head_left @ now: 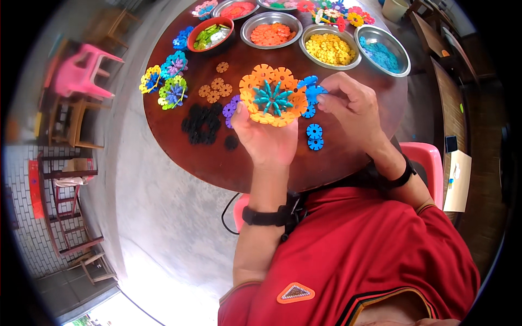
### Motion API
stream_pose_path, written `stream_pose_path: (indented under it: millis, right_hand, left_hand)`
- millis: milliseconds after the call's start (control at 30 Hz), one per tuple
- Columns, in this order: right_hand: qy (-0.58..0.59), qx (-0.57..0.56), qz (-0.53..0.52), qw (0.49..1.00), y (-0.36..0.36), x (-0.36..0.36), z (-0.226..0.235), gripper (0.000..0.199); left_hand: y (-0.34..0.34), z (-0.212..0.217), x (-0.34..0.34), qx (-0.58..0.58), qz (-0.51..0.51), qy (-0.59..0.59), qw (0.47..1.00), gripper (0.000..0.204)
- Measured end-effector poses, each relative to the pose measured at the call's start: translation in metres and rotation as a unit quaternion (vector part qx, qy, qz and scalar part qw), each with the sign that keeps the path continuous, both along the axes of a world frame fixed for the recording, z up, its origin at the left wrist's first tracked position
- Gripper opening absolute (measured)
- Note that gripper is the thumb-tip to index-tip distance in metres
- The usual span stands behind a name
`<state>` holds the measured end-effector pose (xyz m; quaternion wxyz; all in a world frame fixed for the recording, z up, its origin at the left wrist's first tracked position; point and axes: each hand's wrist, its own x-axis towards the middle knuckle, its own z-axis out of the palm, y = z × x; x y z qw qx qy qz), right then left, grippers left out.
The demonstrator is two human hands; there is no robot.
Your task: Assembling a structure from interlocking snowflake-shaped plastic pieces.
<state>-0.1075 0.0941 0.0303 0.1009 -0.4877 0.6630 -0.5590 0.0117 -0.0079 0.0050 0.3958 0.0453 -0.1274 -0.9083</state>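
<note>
My left hand (266, 138) is closed round the underside of an orange flower (283, 74) built from notched plastic discs, with teal pieces (273, 98) fanned out in its centre. At the flower's right rim, my right hand (353, 103) pinches blue notched discs (311, 89). They touch or nearly touch the orange rim; whether they are joined to it I cannot tell. Two more blue discs (315, 137) lie on the table below. Purple discs (230, 111) show partly behind my left hand. Beside them are a cluster of black discs (201, 125) and several loose orange-brown discs (216, 89).
Across the dark round table (179, 152) stand metal bowls of orange (296, 33), yellow (355, 61) and blue discs (406, 68), plus a red bowl (191, 42) with green and white pieces. Finished disc flowers (173, 92) sit at left. A pink stool (81, 73) stands beyond.
</note>
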Motion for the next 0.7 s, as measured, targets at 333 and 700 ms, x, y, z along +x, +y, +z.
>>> stream_pose_path:
  millis: [333,700]
  right_hand:
    - [0.110,-0.012,-0.020,0.994,0.015,-0.013,0.010,0.010]
    - [0.108,0.006,0.009,0.994,0.011,0.002,0.001,0.012]
  left_hand:
    - [0.008,0.002,0.001,-0.065,-0.038,-0.076,0.994,0.057]
    - [0.003,-0.007,0.001,-0.033,0.065,-0.117,0.990,0.042]
